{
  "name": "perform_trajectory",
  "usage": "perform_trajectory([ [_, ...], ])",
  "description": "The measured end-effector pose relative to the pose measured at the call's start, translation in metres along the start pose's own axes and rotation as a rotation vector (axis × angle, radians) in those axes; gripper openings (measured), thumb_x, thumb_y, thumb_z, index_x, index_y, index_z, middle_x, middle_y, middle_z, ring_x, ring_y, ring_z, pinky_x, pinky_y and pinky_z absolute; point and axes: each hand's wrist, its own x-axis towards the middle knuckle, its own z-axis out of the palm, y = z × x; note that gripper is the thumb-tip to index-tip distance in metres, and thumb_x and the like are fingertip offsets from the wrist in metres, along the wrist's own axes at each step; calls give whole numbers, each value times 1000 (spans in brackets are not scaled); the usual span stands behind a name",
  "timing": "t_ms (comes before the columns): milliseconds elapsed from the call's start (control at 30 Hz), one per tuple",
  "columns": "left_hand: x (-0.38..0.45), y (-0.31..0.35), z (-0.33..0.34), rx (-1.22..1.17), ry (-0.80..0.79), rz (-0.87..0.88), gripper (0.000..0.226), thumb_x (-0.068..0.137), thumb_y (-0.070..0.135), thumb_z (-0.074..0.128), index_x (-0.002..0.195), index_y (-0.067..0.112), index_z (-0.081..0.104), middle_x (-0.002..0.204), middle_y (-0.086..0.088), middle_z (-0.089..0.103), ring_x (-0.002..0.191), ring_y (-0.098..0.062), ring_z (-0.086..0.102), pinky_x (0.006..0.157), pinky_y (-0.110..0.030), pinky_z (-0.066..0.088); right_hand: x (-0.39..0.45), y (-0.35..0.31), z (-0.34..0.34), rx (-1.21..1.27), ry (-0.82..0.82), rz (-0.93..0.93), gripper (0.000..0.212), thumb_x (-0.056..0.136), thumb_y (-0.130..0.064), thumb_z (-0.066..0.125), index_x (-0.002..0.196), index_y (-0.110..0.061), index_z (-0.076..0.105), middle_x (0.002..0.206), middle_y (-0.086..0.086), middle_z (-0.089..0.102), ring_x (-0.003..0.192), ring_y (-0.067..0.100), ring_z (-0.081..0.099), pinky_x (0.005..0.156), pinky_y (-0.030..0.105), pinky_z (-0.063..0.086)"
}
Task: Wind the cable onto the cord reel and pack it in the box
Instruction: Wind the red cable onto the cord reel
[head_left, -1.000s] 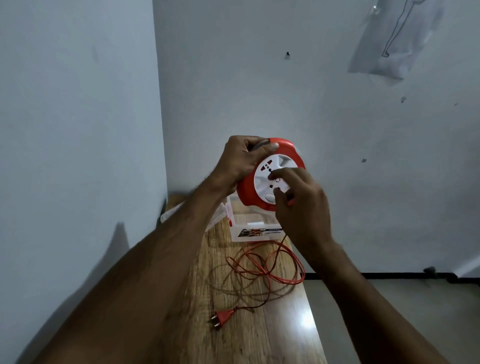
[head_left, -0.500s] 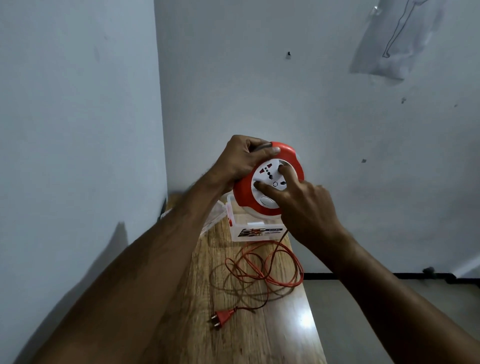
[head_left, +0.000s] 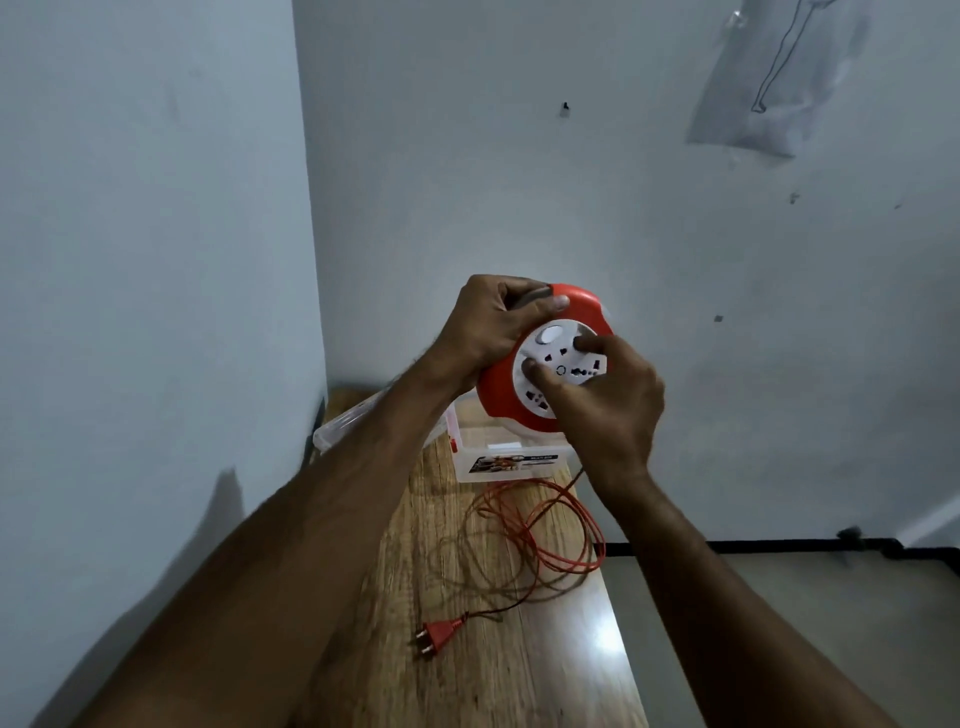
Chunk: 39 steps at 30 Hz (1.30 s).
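Winding is the step in hand: our left hand grips the cord reel by its handle above the box, right hand fingertips pressing its white dial. Most cable lies loose on the table, so we judge more steady turns come next.

The label on the clear box carries print too small to read.
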Motion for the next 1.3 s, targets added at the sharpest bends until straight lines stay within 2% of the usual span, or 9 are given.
perform_trajectory([
  [100, -2, -1, 5, 8, 30, 21, 30, 92, 30, 73, 117, 12, 75, 98, 6, 76, 82, -10, 77, 75, -23, 62, -3, -6, 7, 359, -6, 494, 60, 66, -52, 88, 112, -26, 60, 112, 8, 71, 88, 26, 75, 66, 44, 65],
  [267, -4, -1, 10, 51, 27, 40, 30, 92, 30, 74, 116, 13, 75, 94, 13, 74, 78, -1, 75, 70, -17, 59, -1, -31, -1, 970, -49, 1093, 57, 81, -29, 85, 122, -6, 54, 97, 22, 74, 64, 24, 75, 51, 29, 59],
  [400, -7, 2, 8, 7, 32, 18, 23, 92, 31, 73, 109, 16, 76, 92, 10, 76, 78, -7, 76, 69, -20, 60, 0, -40, -15, 1228, -101, 1227, 33, 94, -18, 70, 114, 1, 52, 105, 25, 72, 58, 17, 66, 40, 22, 53],
  [500, -8, 6, 2, -48, 58, -4, 15, 94, 31, 71, 105, 21, 75, 91, 9, 77, 77, -10, 77, 67, -20, 60, -7, -40, -30, 887, -246, 919, 19, 97, -10, 63, 112, -2, 55, 93, 20, 77, 59, 15, 68, 48, 22, 54],
  [633, -10, 13, -5, -62, 59, -10, 9, 94, 32, 70, 101, 27, 73, 90, 10, 77, 76, -10, 77, 69, -21, 61, -14, -13, -38, -154, -224, -255, 32, 88, -10, 75, 118, -17, 65, 118, 9, 69, 82, 24, 74, 67, 34, 63],
  [700, -12, 16, -6, -64, 48, -12, 10, 95, 32, 69, 102, 27, 73, 91, 10, 77, 77, -10, 77, 70, -24, 63, -14, -5, -40, -451, -320, -514, 49, 84, -2, 76, 128, -19, 65, 137, 16, 53, 90, 34, 72, 67, 38, 63],
  [933, -18, 23, -8, -38, 5, -51, 21, 94, 33, 70, 109, 20, 75, 95, 5, 78, 78, -13, 77, 66, -22, 61, -9, -8, -52, -769, -443, -746, 76, 84, -5, 74, 150, -28, 45, 154, 26, 31, 90, 38, 70, 58, 37, 59],
  [1167, -20, 31, -6, -56, -77, -58, 26, 93, 29, 72, 112, 13, 76, 98, -3, 80, 81, -19, 78, 73, -32, 65, 1, -12, -55, -905, -346, -906, 65, 77, -21, 85, 138, -25, 61, 128, 31, 60, 76, 41, 73, 58, 45, 61],
  [1300, -20, 31, -1, 7, -54, -24, 29, 92, 33, 73, 115, 16, 75, 96, 5, 78, 81, -14, 77, 72, -27, 63, 5, -6, -51, -799, -270, -823, 67, 79, -39, 80, 140, -22, 59, 104, 25, 72, 72, 39, 73, 61, 41, 61],
])
